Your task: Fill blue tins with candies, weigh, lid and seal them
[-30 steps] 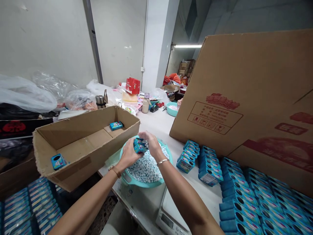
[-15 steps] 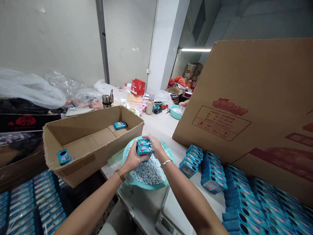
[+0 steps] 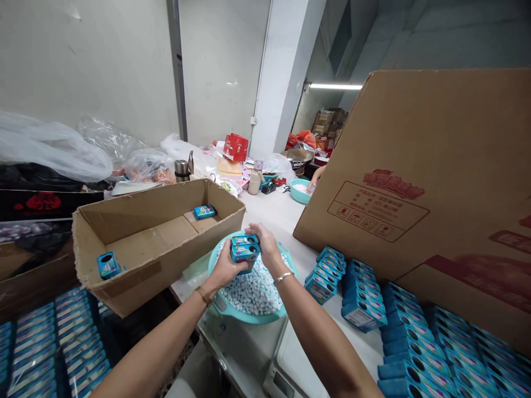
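1. Pale surface (image 3: 271, 213): under the teal bowl (image 3: 249, 319) and stretching away beyond it.
2. Big cardboard carton (image 3: 415, 166): tilted, right of the teal bowl, red print on its face.
3. Open cardboard box (image 3: 157, 237): just left of the teal bowl, near corner close to the rim.
4. Rows of blue boxes (image 3: 365, 293): right of the teal bowl, at the foot of the carton.
5. More stacked blue boxes (image 3: 41, 342): well left of the teal bowl and lower down.
6. Teal bowl itself: heaped with white pellets (image 3: 253, 290), seated on a white scale (image 3: 286, 345).
7. Left hand (image 3: 226, 268): above the teal bowl's left half, grip closed around the pair of small blue boxes (image 3: 245, 249) from the left and below.
8. Right hand (image 3: 265, 246): above the teal bowl's far rim, grip closed on the same pair from the right and behind.
9. Pair of small blue boxes: one on top of the other, round holes facing the camera, held over the pellets, clear of them.
10. Another person's hand (image 3: 317, 177): far beyond the teal bowl, at a second teal dish (image 3: 299, 190).
11. Single blue box (image 3: 204, 211): flat in the open box's far corner, left of and beyond the teal bowl.
12. Lone blue box (image 3: 108, 264): at the open box's near-left end, well left of the teal bowl.
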The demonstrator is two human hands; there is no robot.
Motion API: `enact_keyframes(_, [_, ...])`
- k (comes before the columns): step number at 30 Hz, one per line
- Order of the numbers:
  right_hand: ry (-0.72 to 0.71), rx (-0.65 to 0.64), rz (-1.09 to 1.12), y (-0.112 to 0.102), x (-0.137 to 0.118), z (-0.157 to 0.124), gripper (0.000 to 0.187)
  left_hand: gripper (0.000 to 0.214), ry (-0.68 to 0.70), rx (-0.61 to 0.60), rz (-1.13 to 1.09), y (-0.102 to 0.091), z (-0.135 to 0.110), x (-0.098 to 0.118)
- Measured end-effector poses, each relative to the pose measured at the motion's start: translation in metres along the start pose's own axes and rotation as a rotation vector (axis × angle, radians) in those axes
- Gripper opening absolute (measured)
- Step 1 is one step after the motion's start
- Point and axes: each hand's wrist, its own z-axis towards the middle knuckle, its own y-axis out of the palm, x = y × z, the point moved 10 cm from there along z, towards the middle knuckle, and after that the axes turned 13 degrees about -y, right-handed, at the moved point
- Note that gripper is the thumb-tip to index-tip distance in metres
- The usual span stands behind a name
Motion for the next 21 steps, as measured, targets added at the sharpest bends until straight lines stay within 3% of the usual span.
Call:
enact_keyframes(4, [-0.068, -0.128, -0.073, -0.004, -0.002, -0.002, 0.036, 0.066, -0.01, -0.021, 0.043, -0.003, -0.003, 0.0])
enact_keyframes(8, [-0.197, -0.185, -0.399, -0.045, -0.004, -0.015, 0.049, 0.071, -0.006, -0.038, 0.162, -0.027, -0.016, 0.022])
enact_keyframes(10, [-0.258, -0.357, -0.668, -0.048, 0.005, -0.035, 0.063, 0.073, 0.014, -0.06, 0.22, -0.04, -0.023, 0.033])
enact_keyframes(13, [-0.258, -0.667, -1.023, -0.034, 0.037, -0.072, 0.083, 0.074, 0.028, -0.093, 0.233, -0.054, -0.033, 0.039])
enact_keyframes(16, [-0.349, -0.67, -1.247, -0.023, 0.044, -0.084, 0.063, 0.076, 0.01, -0.111, 0.188, -0.059, -0.037, 0.033])
enact_keyframes(18, [-0.407, -0.61, -1.311, -0.019, 0.041, -0.078, 0.044, 0.077, -0.005, -0.124, 0.189, -0.055, -0.037, 0.028])
enact_keyframes(21, [-0.432, -0.576, -1.323, -0.02, 0.04, -0.059, 0.032, 0.073, -0.011, -0.113, 0.319, -0.046, -0.034, 0.027])
